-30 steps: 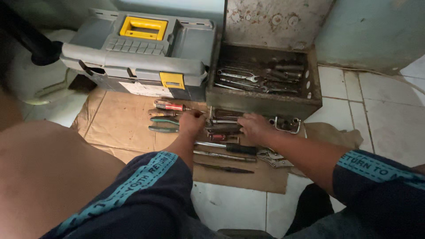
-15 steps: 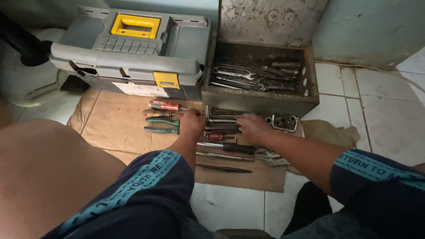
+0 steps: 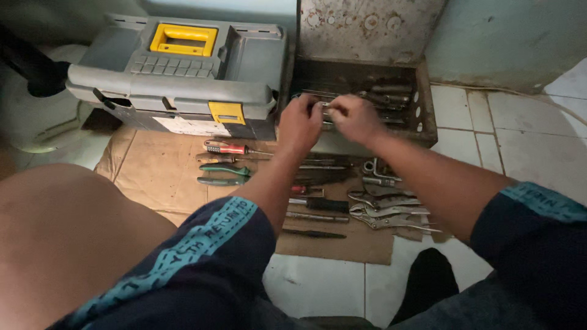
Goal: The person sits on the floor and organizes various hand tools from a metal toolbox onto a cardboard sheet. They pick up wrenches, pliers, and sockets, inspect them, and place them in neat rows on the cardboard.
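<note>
Two bare hands meet over an open, rusted metal toolbox [image 3: 422, 104] on a tiled floor [image 3: 465, 110], seen from the head camera. At far left stands a grey plastic toolbox [image 3: 183, 79], lid shut, with a yellow handle [image 3: 183, 40] and a yellow latch [image 3: 226, 112]. Its front edge sits on a sheet of brown cardboard [image 3: 159, 177] spread over the tiles. On the cardboard, just right of bare card, lie a red-handled screwdriver [image 3: 229, 148] and two green-handled tools [image 3: 223, 174], with darker screwdrivers and a black-handled tool [image 3: 324, 205] near them. Further right, locking pliers [image 3: 385, 211] lie side by side at the sheet's edge.

Above the cardboard, the left hand [image 3: 299, 122] hovers at the metal toolbox's front edge, its grip closed on the near end of a small silver wrench [image 3: 325, 107]. Just beside it, the right hand [image 3: 358, 117] pinches the same tool's other end, grip clamped, so the wrench sits between both hands, over the box's tray. More wrenches and steel tools [image 3: 391, 98] fill the tray behind the fingers. The box's raised lid [image 3: 367, 24] leans against a pale wall. Dark sleeves with teal bands [image 3: 208, 238] frame the lower view.
</note>
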